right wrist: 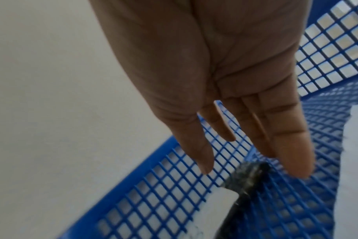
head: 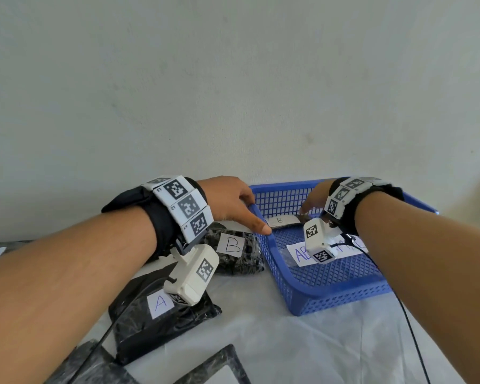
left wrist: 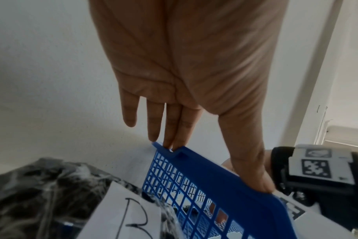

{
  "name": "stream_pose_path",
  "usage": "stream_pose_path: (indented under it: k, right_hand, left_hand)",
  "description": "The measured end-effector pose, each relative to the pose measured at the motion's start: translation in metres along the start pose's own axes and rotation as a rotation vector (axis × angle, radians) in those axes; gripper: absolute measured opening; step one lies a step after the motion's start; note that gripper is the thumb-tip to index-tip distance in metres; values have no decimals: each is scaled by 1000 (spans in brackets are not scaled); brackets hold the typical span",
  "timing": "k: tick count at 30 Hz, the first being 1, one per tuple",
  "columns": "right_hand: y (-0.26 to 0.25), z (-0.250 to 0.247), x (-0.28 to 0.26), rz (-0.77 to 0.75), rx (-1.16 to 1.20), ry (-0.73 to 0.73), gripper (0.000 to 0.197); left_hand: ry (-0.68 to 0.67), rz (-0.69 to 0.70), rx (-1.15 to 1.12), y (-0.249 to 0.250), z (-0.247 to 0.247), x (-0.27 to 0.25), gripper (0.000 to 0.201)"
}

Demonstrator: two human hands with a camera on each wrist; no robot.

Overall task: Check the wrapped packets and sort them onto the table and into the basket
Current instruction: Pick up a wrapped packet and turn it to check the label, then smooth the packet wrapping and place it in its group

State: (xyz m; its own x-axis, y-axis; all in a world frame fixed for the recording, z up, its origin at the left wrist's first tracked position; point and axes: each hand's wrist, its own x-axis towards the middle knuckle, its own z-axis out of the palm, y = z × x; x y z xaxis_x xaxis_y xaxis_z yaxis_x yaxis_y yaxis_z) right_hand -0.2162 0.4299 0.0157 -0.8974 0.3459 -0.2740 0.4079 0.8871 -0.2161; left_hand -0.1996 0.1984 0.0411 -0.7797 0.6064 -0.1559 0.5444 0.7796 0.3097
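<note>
A blue mesh basket (head: 316, 293) stands on the white-covered table at the right. My left hand (head: 257, 214) rests on its left rim (left wrist: 225, 174), fingers straight, thumb lying on the rim; the left hand (left wrist: 213, 163) holds nothing. My right hand (head: 309, 206) hovers open inside the basket (right wrist: 133, 169), just above a small dark wrapped packet labelled B (head: 281, 220). That packet (right wrist: 247, 176) lies below the right hand (right wrist: 253, 163), apart from the fingertips. On the table lie a packet labelled B (head: 234, 253) and a packet labelled A (head: 161, 309).
A white paper label starting "AB" (head: 299, 253) lies on the basket floor. Flat black wrapped pieces (head: 216, 367) sit at the near table edge. A black cable (head: 410, 328) hangs from my right wrist. A plain wall stands close behind the basket.
</note>
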Motion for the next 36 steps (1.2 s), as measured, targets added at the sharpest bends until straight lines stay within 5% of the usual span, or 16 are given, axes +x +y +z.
stream_pose_path:
  k: [6, 10, 14, 17, 21, 24, 32, 36]
  right_hand:
    - [-35, -37, -62, -175, 69, 185, 36]
    - [-73, -26, -121, -351, 107, 351, 37]
    - [-108, 13, -184, -485, -43, 207, 28]
    - [-111, 46, -225, -495, -212, -11, 39]
    - [-93, 81, -261, -420, -339, -213, 51]
    - [-81, 105, -269, -327, -310, -229, 60]
    - [-65, 107, -276, -353, 23, -107, 42]
    - [-71, 74, -289, -509, 683, -11, 23]
  left_hand:
    - [285, 2, -7, -12, -11, -29, 43]
    - [275, -97, 116, -26, -12, -70, 34]
    - [256, -188, 168, -43, -4, -122, 32]
    - [278, -194, 110, -53, 4, -164, 30]
    - [280, -98, -30, -63, 15, -210, 24]
    - [258, -49, -78, -59, 26, -232, 27]
    - [274, -44, -111, -52, 50, -255, 30]
    - [352, -95, -518, -53, 45, -265, 55]
